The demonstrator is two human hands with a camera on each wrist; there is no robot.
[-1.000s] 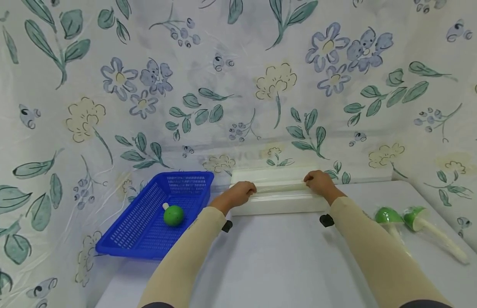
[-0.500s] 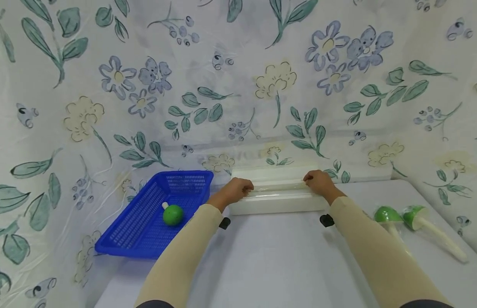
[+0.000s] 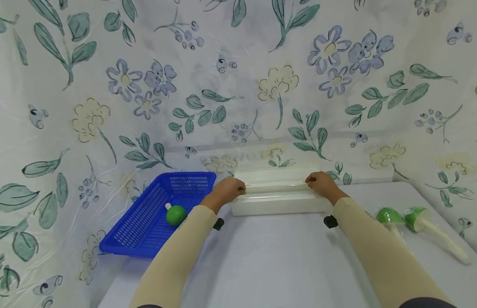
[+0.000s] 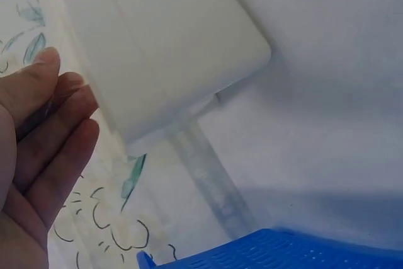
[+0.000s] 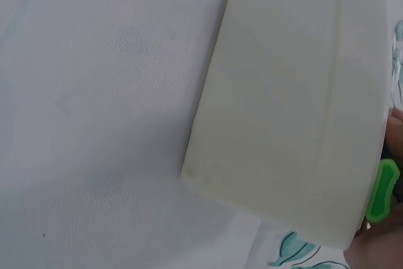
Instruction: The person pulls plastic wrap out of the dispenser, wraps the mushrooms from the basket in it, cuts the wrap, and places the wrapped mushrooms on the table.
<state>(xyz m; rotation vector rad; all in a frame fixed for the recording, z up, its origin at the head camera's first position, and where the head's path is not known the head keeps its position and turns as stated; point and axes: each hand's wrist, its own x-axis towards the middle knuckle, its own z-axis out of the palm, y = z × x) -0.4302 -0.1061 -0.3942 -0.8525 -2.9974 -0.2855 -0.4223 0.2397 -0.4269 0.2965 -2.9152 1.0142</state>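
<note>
A long white box [image 3: 281, 204] lies at the back of the table, its lid [image 3: 273, 176] raised behind. Clear plastic film [image 3: 277, 188] shows as a shiny band along its top between the hands. My left hand [image 3: 228, 190] pinches the film at the box's left end; in the left wrist view, thumb and fingers curl beside its edge. At the right end, my right hand [image 3: 321, 185] pinches the film's edge, fingertips bent down. A small green plastic piece [image 5: 381, 190] shows by the right fingers in the right wrist view, where most of that hand is out of frame.
A blue plastic basket [image 3: 127, 226] stands left of the box, holding a green ball-like mushroom [image 3: 176, 215] with a short pale stem. Two wrapped green-capped mushrooms [image 3: 388, 216] with pale stems lie on the right. A floral sheet [image 3: 238, 85] hangs behind the white table [image 3: 281, 265].
My left hand has slid left along the box to its left end, widening the gap between the hands. The right hand has stayed at the right end.
</note>
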